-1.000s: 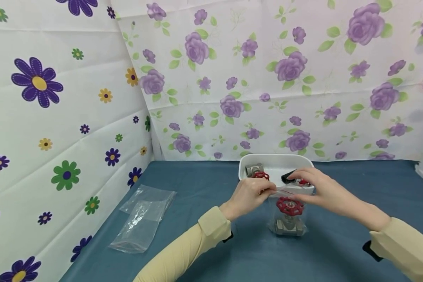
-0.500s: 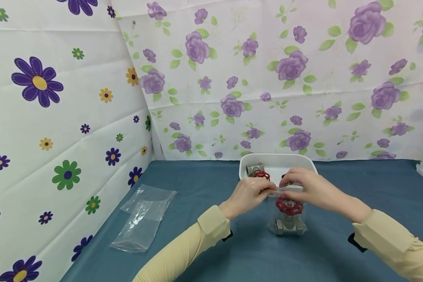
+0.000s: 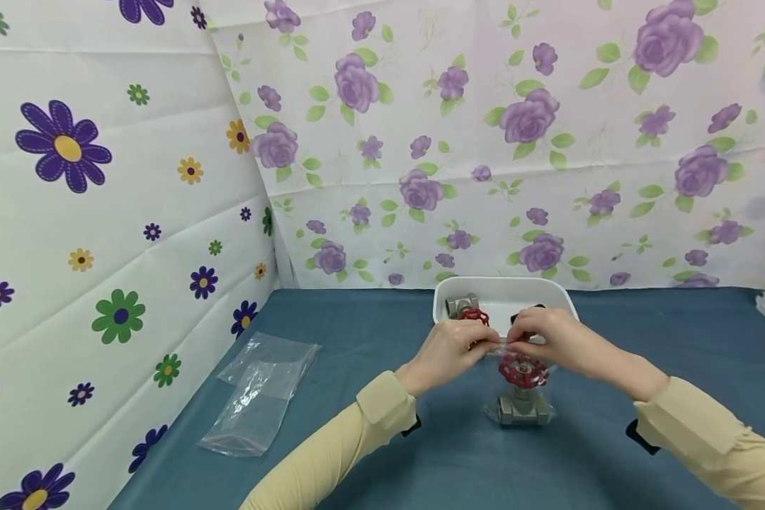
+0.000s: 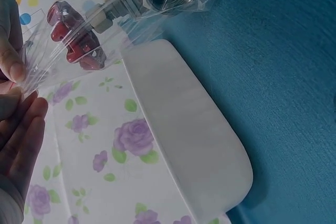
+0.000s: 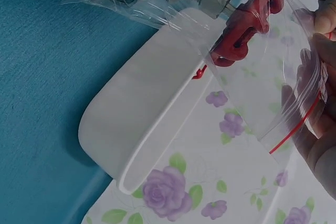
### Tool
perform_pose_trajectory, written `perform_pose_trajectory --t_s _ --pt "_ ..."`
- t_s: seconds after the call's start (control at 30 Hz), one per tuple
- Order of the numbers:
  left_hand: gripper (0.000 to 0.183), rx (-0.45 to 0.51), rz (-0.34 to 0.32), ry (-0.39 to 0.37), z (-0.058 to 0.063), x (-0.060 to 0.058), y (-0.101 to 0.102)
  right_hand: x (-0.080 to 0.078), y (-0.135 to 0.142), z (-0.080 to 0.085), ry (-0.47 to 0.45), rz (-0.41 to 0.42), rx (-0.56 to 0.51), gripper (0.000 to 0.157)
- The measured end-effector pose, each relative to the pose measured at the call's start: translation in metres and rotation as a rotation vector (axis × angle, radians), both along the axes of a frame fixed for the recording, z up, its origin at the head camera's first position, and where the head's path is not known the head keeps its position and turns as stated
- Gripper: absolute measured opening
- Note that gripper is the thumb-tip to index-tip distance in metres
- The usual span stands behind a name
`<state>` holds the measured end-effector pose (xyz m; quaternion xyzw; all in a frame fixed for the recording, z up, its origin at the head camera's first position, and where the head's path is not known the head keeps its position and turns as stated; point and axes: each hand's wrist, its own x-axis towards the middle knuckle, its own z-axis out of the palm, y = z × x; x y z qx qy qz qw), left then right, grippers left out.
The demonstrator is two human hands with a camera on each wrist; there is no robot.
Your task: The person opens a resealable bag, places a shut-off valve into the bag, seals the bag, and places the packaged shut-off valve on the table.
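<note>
A gate valve (image 3: 523, 411) with a red handwheel (image 3: 524, 371) stands upright on the table inside a clear zip bag (image 5: 252, 103). My left hand (image 3: 446, 354) pinches the left end of the bag's mouth between thumb and fingertips. Close beside it, my right hand (image 3: 570, 345) pinches the same top edge, just above the handwheel. A red zip line runs along the mouth in the right wrist view, partly covered by the right fingers. In the left wrist view the bag's plastic is pulled into folds toward the fingertips.
Behind the hands is a white tray (image 3: 500, 287), holding another red-wheeled valve (image 3: 462, 306) and a dark item mostly hidden by the right hand. Flat clear bags (image 3: 255, 397) lie on the blue cloth at left. Floral sheets hang behind and at left.
My right hand has moved left along the bag's mouth, and its spread fingers have come together to pinch the edge near my left hand. The left hand and valve stay in place.
</note>
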<state>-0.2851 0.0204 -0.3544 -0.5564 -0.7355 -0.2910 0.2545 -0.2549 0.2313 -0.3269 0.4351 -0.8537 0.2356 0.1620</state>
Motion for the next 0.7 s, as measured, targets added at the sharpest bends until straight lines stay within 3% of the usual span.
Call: perform_pose_trajectory --t_s 0.3,0.7 --pt "0.008 0.006 -0.037 -0.061 0.0022 -0.0008 -0.0003 0.0011 -0.0002 0.0005 -0.047 -0.026 -0.012 0.020" --pt "0.006 -0.015 -0.036 -0.069 0.0037 0.0009 -0.0006 0.0025 -0.0018 -0.0001 0.034 0.001 -0.012 0.022"
